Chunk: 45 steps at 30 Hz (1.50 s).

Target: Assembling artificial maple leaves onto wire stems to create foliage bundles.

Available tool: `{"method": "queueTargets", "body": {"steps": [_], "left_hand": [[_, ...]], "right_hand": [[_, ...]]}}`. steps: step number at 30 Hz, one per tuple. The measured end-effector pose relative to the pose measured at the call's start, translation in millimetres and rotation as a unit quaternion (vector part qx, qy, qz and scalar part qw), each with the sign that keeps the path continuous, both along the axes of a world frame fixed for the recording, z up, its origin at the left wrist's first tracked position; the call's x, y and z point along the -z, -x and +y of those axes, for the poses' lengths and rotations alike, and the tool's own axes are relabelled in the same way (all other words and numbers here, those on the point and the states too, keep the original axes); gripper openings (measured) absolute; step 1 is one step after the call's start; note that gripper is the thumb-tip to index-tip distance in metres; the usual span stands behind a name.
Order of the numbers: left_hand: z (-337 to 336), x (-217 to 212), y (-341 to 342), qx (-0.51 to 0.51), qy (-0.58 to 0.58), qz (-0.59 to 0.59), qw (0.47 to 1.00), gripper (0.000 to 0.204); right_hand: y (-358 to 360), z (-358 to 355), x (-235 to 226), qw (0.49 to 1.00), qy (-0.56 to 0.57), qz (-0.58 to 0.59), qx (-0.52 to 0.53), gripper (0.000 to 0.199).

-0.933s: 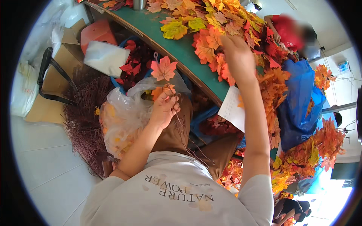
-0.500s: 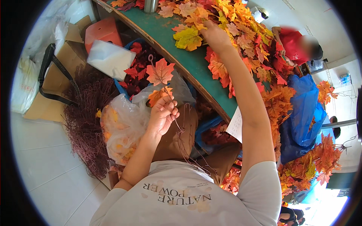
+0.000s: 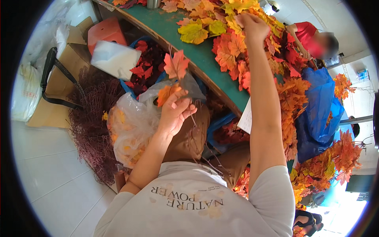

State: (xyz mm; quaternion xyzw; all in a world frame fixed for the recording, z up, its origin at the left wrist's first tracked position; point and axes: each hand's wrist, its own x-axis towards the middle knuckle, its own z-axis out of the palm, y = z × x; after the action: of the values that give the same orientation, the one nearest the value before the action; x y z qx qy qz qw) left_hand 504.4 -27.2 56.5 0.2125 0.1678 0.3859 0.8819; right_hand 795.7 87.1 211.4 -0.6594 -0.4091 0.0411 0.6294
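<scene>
Can pass along the near strip of the table (image 3: 204,63); meets piled leaves (image 3: 229,49) beyond, blue bag (image 3: 318,106) rightward.

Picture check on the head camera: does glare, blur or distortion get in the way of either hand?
Head view: glare whites out the lower right, away from both hands; head view: fisheye bows the green table's front edge; head view: the left hand reads clearly, while the right hand's fingertips are hard to separate from the leaves.
</scene>
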Motion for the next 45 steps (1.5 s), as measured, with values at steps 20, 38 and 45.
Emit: {"method": "queueTargets", "body": {"steps": [20, 38, 45], "left_hand": [[-73.1, -44.0, -18.5, 0.09, -0.138, 0.047, 0.985, 0.024], [-81.8, -35.8, -23.1, 0.096, -0.164, 0.086, 0.978, 0.022], [-82.8, -34.7, -24.4, 0.1, -0.156, 0.094, 0.978, 0.021]], "right_hand": [[163.6, -269.0, 125.1, 0.789, -0.162, 0.568, -0.172, 0.01], [172.8, -276.0, 128.1, 0.771, -0.17, 0.598, -0.139, 0.01], [171.5, -277.7, 136.0, 0.801, -0.169, 0.559, -0.128, 0.01]]}}
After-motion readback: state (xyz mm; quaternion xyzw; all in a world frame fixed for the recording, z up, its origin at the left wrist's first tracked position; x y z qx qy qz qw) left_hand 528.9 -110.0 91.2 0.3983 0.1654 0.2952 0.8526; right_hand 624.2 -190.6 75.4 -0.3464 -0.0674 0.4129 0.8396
